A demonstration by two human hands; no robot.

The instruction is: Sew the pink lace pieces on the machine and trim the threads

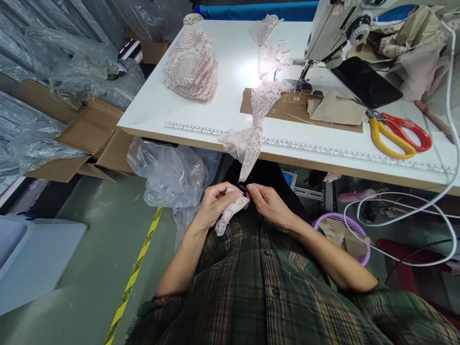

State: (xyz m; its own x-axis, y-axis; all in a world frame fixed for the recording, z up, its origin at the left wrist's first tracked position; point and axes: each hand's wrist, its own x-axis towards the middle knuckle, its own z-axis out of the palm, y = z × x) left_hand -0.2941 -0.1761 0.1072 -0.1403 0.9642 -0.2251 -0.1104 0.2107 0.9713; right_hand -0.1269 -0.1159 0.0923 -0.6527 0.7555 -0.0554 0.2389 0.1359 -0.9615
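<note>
In my lap, just off the table's front edge, my left hand [220, 203] is closed on a pale pink lace piece [230, 211], whose end hangs below the fingers. My right hand [268, 201] pinches a thin dark tool [243, 188] against the lace's upper edge; it is too small to tell its kind. A chain of lace pieces [264, 103] runs from the back of the table past the sewing machine [323, 38] and droops over the front edge, its tip just above my hands. The fingertips partly hide the dark tool.
A heap of lace [192, 67] lies on the white table [151, 103] at left. Orange-and-red scissors [393, 134], a black phone [366, 81] and a cardboard strip [280, 108] lie near the machine. A white cable [449, 96] loops at right above a purple basket [366, 258]. Cardboard boxes [91, 127] stand left.
</note>
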